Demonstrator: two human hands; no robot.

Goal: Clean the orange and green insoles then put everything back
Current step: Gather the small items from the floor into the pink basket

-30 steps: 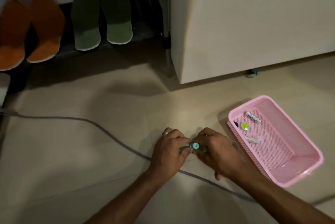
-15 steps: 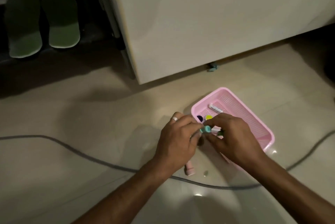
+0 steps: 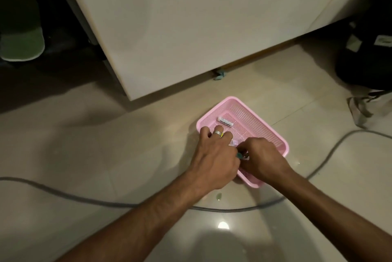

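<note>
A green insole [image 3: 20, 34] leans at the far left edge of the view, on a dark rack beside a white cabinet [image 3: 191, 28] — only this one insole shows, its paler heel end lowest. Well apart from it, a pink mesh basket [image 3: 263, 132] sits on the tiled floor [image 3: 106, 145] in front of the cabinet. Both hands are over the basket's near-left part. The left hand [image 3: 214, 155], with a silver ring [image 3: 217, 133] on one finger, reaches in with its fingers bent down into the basket; a bit of yellow shows just beside the ring, but what the fingers touch is hidden. The right hand [image 3: 263, 157] has its fingers curled and pinches a small teal-tipped object [image 3: 239, 155] at the spot where the two hands meet — its shape is too covered to name. A white tube [image 3: 225, 122] with dark lettering lies inside the basket near the far-left corner. A grey cable [image 3: 84, 198] runs across the floor under both forearms and curves up on the right. A dark bag [image 3: 364, 53] stands at the right edge.
</note>
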